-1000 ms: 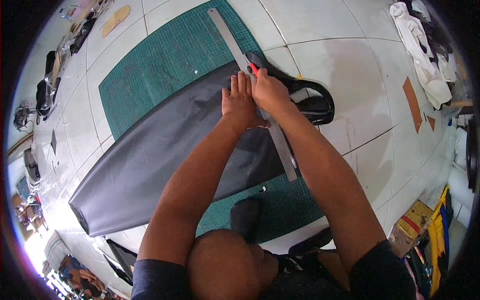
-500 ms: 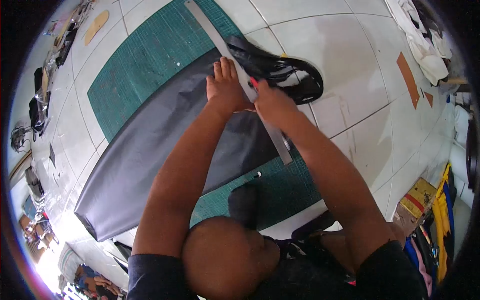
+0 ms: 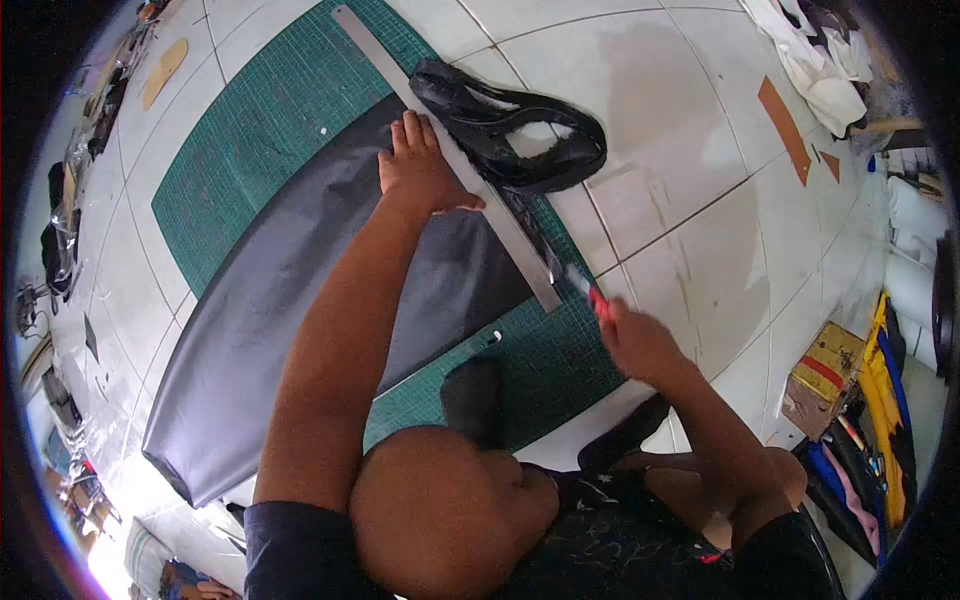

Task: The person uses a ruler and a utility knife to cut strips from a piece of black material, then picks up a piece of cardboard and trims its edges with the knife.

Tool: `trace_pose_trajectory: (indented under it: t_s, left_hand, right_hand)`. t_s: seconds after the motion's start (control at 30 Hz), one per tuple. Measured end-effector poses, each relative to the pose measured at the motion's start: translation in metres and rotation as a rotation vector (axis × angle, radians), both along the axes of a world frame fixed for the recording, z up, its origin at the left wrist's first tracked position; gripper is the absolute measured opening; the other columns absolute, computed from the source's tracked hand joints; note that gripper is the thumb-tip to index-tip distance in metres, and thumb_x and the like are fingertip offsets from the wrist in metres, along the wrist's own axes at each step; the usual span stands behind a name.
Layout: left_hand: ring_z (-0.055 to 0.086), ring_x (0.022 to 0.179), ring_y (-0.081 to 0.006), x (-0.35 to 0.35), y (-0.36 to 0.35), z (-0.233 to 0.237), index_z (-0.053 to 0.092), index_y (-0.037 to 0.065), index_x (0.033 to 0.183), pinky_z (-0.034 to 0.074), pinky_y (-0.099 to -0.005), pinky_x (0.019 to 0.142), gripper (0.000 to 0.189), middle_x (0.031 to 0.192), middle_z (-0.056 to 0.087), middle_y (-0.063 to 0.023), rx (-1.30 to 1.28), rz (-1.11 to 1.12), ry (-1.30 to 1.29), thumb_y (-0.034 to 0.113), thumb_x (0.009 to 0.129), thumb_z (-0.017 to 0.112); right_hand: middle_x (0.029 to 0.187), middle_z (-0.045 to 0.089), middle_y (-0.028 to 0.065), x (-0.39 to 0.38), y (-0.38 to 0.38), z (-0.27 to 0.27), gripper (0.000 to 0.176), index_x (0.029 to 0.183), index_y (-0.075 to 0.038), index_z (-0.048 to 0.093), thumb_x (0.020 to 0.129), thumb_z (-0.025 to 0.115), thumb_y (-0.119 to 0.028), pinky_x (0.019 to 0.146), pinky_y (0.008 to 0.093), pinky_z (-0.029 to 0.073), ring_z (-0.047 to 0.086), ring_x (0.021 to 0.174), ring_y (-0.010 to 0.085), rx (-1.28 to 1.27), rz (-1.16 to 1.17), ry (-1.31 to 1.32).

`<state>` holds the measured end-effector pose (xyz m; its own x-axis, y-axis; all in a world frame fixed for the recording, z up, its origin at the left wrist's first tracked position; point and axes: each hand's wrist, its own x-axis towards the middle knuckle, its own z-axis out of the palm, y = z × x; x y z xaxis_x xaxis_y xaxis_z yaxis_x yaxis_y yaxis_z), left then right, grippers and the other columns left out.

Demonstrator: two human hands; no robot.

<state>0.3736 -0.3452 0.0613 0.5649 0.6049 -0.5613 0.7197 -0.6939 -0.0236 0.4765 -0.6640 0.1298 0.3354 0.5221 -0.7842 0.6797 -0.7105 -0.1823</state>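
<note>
White tiled floor [image 3: 680,120] carries a green cutting mat [image 3: 250,130], with a long steel ruler [image 3: 500,228] laid slantwise across the mat; every place below is given from that ruler.

On the ruler's left side a dark sheet [image 3: 300,300] lies flat over the mat, one straight edge running along the ruler; the sheet's far end goes past the mat's edge onto the tiles. The left hand [image 3: 415,170] rests palm down about midway along the ruler, fingers straight and close together, flat on the sheet, with the thumb against the ruler's edge; it grips nothing.

Just past the ruler's near end, and slightly to its right, the right hand [image 3: 635,345] has its fingers clamped round a red cutter [image 3: 597,300]; the cutter's tip points back toward that end and sits over the mat, clear of the sheet; whether the blade touches the mat I cannot tell.

On the ruler's right side, touching it near its far half, lies a looped black offcut [image 3: 510,135], partly on the mat and partly on tile; well beyond that, to the right, are white cloth [image 3: 820,70], a brown scrap [image 3: 783,115] and a cardboard box [image 3: 825,375].
</note>
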Motion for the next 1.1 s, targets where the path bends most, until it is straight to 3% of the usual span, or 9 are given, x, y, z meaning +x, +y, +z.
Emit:
trace_pose_trajectory:
  t_s: [0.1, 0.2, 0.33, 0.4, 0.6, 0.73, 0.9, 1.0, 1.1]
  left_hand:
    - [0.01, 0.151, -0.038, 0.001, -0.001, 0.002, 0.005, -0.003, 0.156, 0.028, -0.0518, 0.116, 0.146, 0.163, 0.005, -0.0205, -0.002, 0.021, -0.02, 0.074, 0.057, 0.08]
    - [0.01, 0.151, -0.037, 0.002, 0.0, 0.006, 0.004, -0.003, 0.156, 0.028, -0.0511, 0.116, 0.146, 0.164, 0.006, -0.02, -0.004, 0.01, 0.008, 0.074, 0.057, 0.08]
    - [0.01, 0.151, -0.0363, -0.002, -0.001, 0.004, 0.004, -0.002, 0.156, 0.028, -0.0508, 0.116, 0.147, 0.164, 0.006, -0.0194, -0.006, 0.031, -0.029, 0.073, 0.056, 0.081]
    - [0.01, 0.152, -0.0365, 0.0, -0.001, 0.001, 0.004, -0.002, 0.156, 0.028, -0.0511, 0.116, 0.147, 0.164, 0.006, -0.0195, -0.015, 0.035, -0.005, 0.073, 0.056, 0.081]
    - [0.01, 0.152, -0.036, -0.004, 0.002, -0.003, 0.007, -0.001, 0.156, 0.028, -0.0513, 0.115, 0.145, 0.164, 0.007, -0.02, 0.006, -0.012, -0.008, 0.078, 0.057, 0.076]
    - [0.012, 0.151, -0.0389, -0.012, 0.002, -0.004, 0.006, -0.005, 0.155, 0.026, -0.0516, 0.116, 0.151, 0.163, 0.007, -0.0227, 0.019, -0.023, -0.094, 0.083, 0.053, 0.075]
    - [0.016, 0.15, -0.0365, -0.021, 0.003, -0.023, 0.011, -0.002, 0.155, 0.026, -0.0512, 0.115, 0.147, 0.163, 0.012, -0.0207, 0.083, -0.027, -0.196, 0.081, 0.053, 0.076]
    - [0.018, 0.15, -0.0361, -0.025, 0.003, -0.045, 0.016, 0.002, 0.155, 0.027, -0.0527, 0.115, 0.143, 0.163, 0.014, -0.0203, 0.172, -0.067, -0.209, 0.083, 0.053, 0.075]
    - [0.011, 0.152, -0.0322, -0.021, 0.004, -0.012, 0.005, 0.003, 0.157, 0.021, -0.0498, 0.118, 0.146, 0.164, 0.009, -0.0161, 0.001, 0.001, -0.172, 0.079, 0.055, 0.077]
  right_hand:
    - [0.085, 0.067, 0.0216, 0.005, 0.037, -0.019, 0.045, 0.116, 0.001, 0.047, 0.092, 0.065, -0.034, 0.067, 0.0484, 0.056, 0.07, 0.075, 0.0352, 0.263, -0.638, 0.21]
    - [0.082, 0.065, 0.0147, -0.006, 0.039, -0.094, 0.051, 0.117, 0.0, 0.048, 0.088, 0.073, -0.034, 0.053, 0.0368, 0.054, 0.069, 0.067, 0.0231, 0.542, -0.378, 0.032]
    - [0.078, 0.062, 0.0069, 0.018, 0.063, -0.096, 0.04, 0.11, -0.006, 0.05, 0.084, 0.077, -0.02, 0.044, 0.0291, 0.048, 0.061, 0.055, 0.0148, 0.71, -0.957, 0.277]
    - [0.068, 0.059, 0.005, 0.079, 0.069, -0.108, 0.029, 0.096, -0.008, 0.048, 0.085, 0.073, -0.016, 0.042, 0.0296, 0.046, 0.058, 0.053, 0.014, 0.799, -0.99, 0.186]
    - [0.07, 0.06, 0.0076, 0.154, 0.121, -0.09, 0.033, 0.093, -0.005, 0.048, 0.089, 0.073, -0.027, 0.046, 0.0322, 0.049, 0.062, 0.055, 0.0176, 0.934, -0.637, -0.365]
    - [0.075, 0.059, 0.0058, 0.072, 0.157, -0.033, 0.032, 0.102, -0.006, 0.049, 0.094, 0.068, -0.031, 0.05, 0.0313, 0.049, 0.059, 0.057, 0.0152, 0.981, -0.736, -0.149]
    - [0.075, 0.061, 0.0046, -0.007, 0.205, -0.077, 0.025, 0.108, -0.006, 0.052, 0.102, 0.053, -0.03, 0.052, 0.0295, 0.048, 0.057, 0.058, 0.0112, 0.833, -0.445, 0.27]
    - [0.081, 0.067, 0.013, -0.023, 0.251, -0.095, 0.026, 0.106, -0.004, 0.052, 0.102, 0.053, -0.03, 0.057, 0.0388, 0.051, 0.064, 0.061, 0.0235, 1.092, -0.309, 0.403]
    - [0.088, 0.069, 0.0214, -0.012, 0.284, -0.123, 0.025, 0.103, 0.0, 0.05, 0.101, 0.05, -0.026, 0.064, 0.0492, 0.051, 0.065, 0.068, 0.0403, 1.053, -0.173, 0.099]
